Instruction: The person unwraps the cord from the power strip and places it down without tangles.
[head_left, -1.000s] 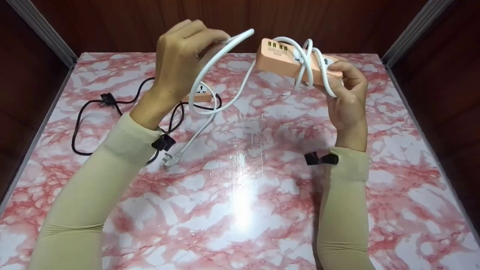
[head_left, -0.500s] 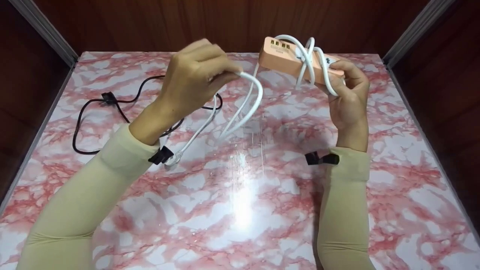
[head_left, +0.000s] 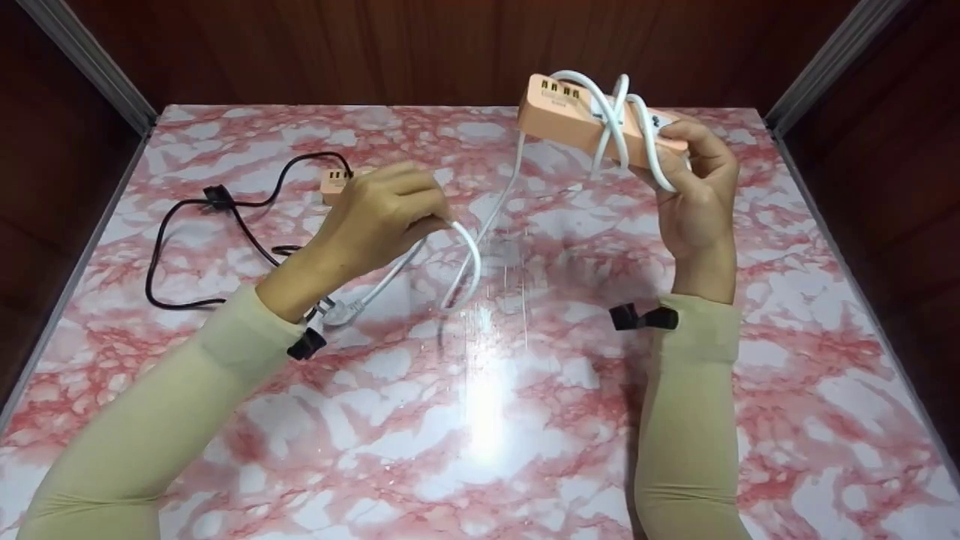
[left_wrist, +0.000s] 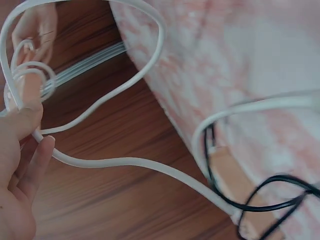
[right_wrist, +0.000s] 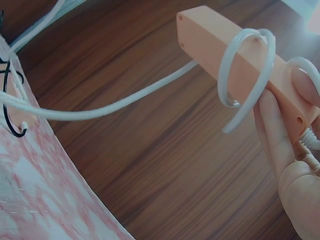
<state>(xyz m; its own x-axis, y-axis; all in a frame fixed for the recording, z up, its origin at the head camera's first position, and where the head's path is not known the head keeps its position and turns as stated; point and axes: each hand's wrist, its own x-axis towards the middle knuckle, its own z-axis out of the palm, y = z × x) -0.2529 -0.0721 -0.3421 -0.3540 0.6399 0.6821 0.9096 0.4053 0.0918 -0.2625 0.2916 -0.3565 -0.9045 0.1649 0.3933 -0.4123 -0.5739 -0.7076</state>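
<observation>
In the head view my right hand (head_left: 697, 187) grips one end of a peach power strip (head_left: 555, 120), raised at the back right. White cord (head_left: 619, 135) loops several times around its body. My left hand (head_left: 390, 210), lower and further left, pinches a stretch of this cord between thumb and fingers, with a loop hanging past the fingertips. From the strip's far end the cord runs down towards that loop. The right wrist view shows the strip's underside (right_wrist: 205, 37) and the fingers supporting it. A white plug (head_left: 341, 311) lies on the table below my left wrist.
Partly hidden behind my left hand, a second peach power strip (head_left: 334, 187) lies on the marbled table (head_left: 570, 420). A black cord (head_left: 152, 262) with a black plug (head_left: 217, 197) spreads over the left side. Dark wooden walls (head_left: 480, 45) enclose the back and sides.
My left hand has come down from near the back wall, bringing the pinched cord lower and uncovering part of the second strip. The right hand and its power strip have hardly moved.
</observation>
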